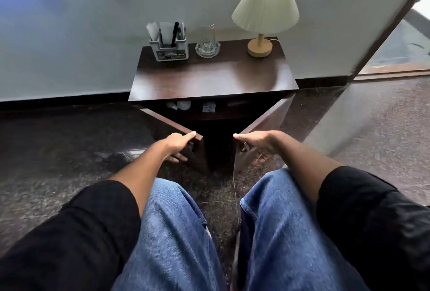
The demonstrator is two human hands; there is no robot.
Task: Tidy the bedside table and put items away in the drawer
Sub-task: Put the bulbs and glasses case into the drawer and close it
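Gripping the two open dark wooden cabinet doors, left door (pixel 181 138) and right door (pixel 260 127), below the dark wooden bedside tabletop (pixel 209 76): left hand (pixel 178 145) clamping one, right hand (pixel 258 142) clamping the other.

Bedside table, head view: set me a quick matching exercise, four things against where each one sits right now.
Things:
1. lamp
2. glass
3. organiser box
4. left hand

Places:
A. back left of the tabletop
B. on the edge of the left cabinet door
C. back right of the tabletop
D. back middle, between the other two

Pairs: 1-C, 2-D, 3-A, 4-B
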